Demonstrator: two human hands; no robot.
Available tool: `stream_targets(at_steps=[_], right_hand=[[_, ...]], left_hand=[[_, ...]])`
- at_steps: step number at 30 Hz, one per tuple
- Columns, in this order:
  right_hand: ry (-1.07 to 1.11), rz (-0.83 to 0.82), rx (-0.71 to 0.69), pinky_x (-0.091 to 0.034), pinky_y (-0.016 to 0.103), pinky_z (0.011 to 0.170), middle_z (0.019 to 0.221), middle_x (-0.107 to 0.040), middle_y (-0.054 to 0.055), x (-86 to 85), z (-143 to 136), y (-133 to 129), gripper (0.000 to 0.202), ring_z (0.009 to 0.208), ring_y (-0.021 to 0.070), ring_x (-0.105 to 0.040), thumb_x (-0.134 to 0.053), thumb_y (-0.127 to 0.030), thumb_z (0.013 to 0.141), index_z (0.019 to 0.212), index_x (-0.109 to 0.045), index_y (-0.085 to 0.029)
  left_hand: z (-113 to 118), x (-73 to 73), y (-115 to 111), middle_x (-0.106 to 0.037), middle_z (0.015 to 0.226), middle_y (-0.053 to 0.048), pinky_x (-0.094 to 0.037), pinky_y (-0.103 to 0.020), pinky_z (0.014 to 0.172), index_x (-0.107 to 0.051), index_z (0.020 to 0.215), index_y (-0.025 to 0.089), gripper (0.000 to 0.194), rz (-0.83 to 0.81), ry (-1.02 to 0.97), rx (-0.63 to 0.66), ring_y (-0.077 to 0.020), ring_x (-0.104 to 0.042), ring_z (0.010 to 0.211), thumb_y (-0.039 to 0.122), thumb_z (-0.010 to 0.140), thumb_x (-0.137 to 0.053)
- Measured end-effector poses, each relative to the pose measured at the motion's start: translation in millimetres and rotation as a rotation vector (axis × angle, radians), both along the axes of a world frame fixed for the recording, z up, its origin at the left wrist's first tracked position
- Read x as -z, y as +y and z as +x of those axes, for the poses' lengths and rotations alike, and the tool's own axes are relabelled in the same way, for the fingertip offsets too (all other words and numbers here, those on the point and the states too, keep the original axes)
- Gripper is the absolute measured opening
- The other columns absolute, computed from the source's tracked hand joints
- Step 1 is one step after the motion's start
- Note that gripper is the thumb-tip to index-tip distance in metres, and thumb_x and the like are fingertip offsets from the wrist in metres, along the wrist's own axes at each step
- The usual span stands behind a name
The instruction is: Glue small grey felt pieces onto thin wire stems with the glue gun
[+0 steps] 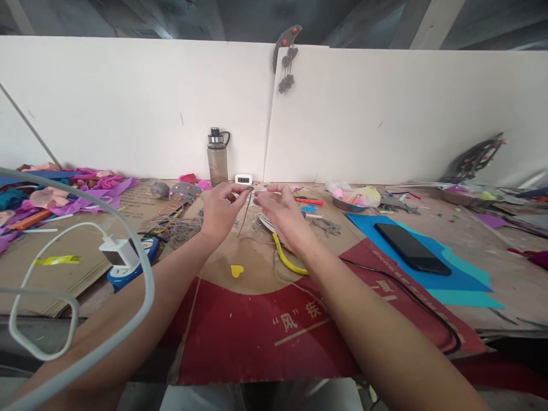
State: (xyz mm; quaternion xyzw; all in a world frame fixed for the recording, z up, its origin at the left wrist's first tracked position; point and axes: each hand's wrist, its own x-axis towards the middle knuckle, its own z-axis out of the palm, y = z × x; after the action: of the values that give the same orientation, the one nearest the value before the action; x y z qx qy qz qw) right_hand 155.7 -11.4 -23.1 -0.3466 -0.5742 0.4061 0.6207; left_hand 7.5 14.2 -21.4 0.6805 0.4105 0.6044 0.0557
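My left hand point(222, 210) is closed, thumb and forefinger pinching the top of a thin brownish-grey strand point(244, 218) that hangs down toward the cardboard. Whether it is cord or wire I cannot tell. Just to its right is my right hand point(280, 212), fingers loosely stretched toward the strand, with a small gap between the hands. Its thumb is mostly hidden. Below my right hand lie yellow-handled scissors or pliers point(287, 258), partly covered by the wrist. A yellow paper heart point(237, 270) lies nearer me on the red-and-brown cardboard point(240, 331).
Tangled grey cord point(182, 228) lies left, beside a white charger point(119, 253) on a blue power strip point(132, 274). A white cable point(148, 279) loops across the left foreground. A bottle point(217, 160) stands behind. At right, a phone point(411, 248) rests on blue sheets point(464, 277).
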Motion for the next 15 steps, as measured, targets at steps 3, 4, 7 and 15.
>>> stream_targets(at_steps=[3, 4, 7, 15], right_hand=[[0.169, -0.127, -0.185, -0.047, 0.032, 0.072, 0.08, -0.057, -0.005, 1.9, -16, -3, 0.046, 0.069, 0.0129, -0.057, -0.07, -0.034, 0.067, 0.097, -0.035, -0.027], [0.155, -0.135, -0.177, -0.046, 0.03, 0.068, 0.075, -0.054, -0.007, 2.9, -16, -1, 0.045, 0.063, 0.012, -0.054, -0.07, -0.033, 0.068, 0.096, -0.036, -0.027], [-0.043, -0.002, 0.015, -0.04, 0.027, 0.06, 0.066, -0.046, -0.008, 5.0, -8, 4, 0.025, 0.057, 0.0106, -0.045, -0.063, -0.028, 0.073, 0.089, -0.045, -0.024], [-0.483, 0.352, 0.422, -0.038, 0.029, 0.07, 0.075, -0.056, 0.002, -0.2, 10, 6, 0.009, 0.073, 0.0157, -0.05, -0.05, -0.023, 0.083, 0.075, -0.053, -0.02]], left_hand=[[3, -0.6, -3, -0.068, 0.075, -0.002, -0.043, -0.024, 0.059, -0.071, 0.077, 0.019, 0.01, 0.035, 0.044, 0.0, -0.0089, -0.052, 0.057, 0.027, 0.077, -0.065], [4, -0.5, -3, -0.068, 0.075, -0.002, -0.043, -0.024, 0.059, -0.071, 0.077, 0.019, 0.011, 0.02, 0.034, 0.016, -0.0091, -0.052, 0.057, 0.028, 0.078, -0.064], [6, 0.4, -2, -0.065, 0.067, -0.001, -0.04, -0.023, 0.052, -0.071, 0.078, 0.018, 0.017, -0.124, -0.061, 0.113, -0.0086, -0.049, 0.053, 0.034, 0.077, -0.066], [12, 0.1, -1, -0.054, 0.061, 0.003, -0.03, -0.02, 0.041, -0.068, 0.075, 0.015, 0.026, -0.487, -0.355, 0.519, -0.003, -0.034, 0.044, 0.037, 0.065, -0.076]])
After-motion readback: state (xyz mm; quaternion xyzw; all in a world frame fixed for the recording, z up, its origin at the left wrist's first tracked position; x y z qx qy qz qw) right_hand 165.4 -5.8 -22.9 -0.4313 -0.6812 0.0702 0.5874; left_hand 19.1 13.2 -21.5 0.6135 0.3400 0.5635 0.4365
